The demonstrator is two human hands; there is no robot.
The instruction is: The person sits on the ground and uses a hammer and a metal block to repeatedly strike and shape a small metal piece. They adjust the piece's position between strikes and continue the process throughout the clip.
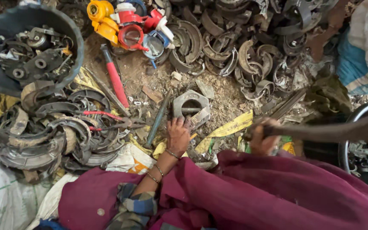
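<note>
Left hand (178,135) lay pressed on a grey metal housing (191,107) on the dirt floor (226,100); right hand (262,135) was clenched round a long tool (283,110). We judged the striking step in hand; next called for steady bracing, fingers clear.

One head camera looks steeply down, close over the lap – dirt ground (218,98) ahead at twelve o'clock, basin (5,81) at ten.
</note>
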